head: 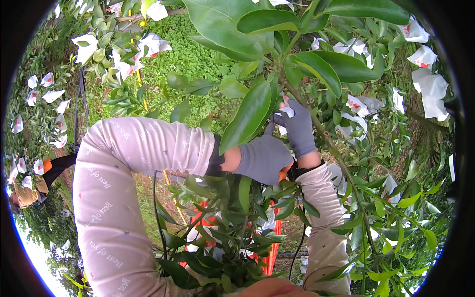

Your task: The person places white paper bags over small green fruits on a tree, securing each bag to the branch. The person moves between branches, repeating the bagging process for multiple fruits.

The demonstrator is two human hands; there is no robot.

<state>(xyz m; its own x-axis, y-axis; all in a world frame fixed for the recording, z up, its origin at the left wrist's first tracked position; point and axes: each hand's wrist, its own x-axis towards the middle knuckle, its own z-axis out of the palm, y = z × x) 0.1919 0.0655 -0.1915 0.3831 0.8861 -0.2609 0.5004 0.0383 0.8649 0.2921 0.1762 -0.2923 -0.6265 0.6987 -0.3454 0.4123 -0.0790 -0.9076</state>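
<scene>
My left hand (264,159), in a grey fingerless glove, is curled below a branch, and an orange object (285,171), perhaps a tool handle, shows at its edge. My right hand (298,126), in a matching glove, is raised beside the woody citrus-like branch (322,130). Between its fingertips it pinches a small piece of white paper (287,110), probably part of a bag. Large green leaves (246,115) hang over the left wrist and hide part of the left fingers. More white paper shows between the two hands.
White paper bags (432,89) hang among the leaves on both sides. A yellow pole or hose (139,80) and dark cables stand behind. Leafy twigs (237,222) and orange-red fabric (272,237) lie below my hands. Another person (33,189) is at the far left.
</scene>
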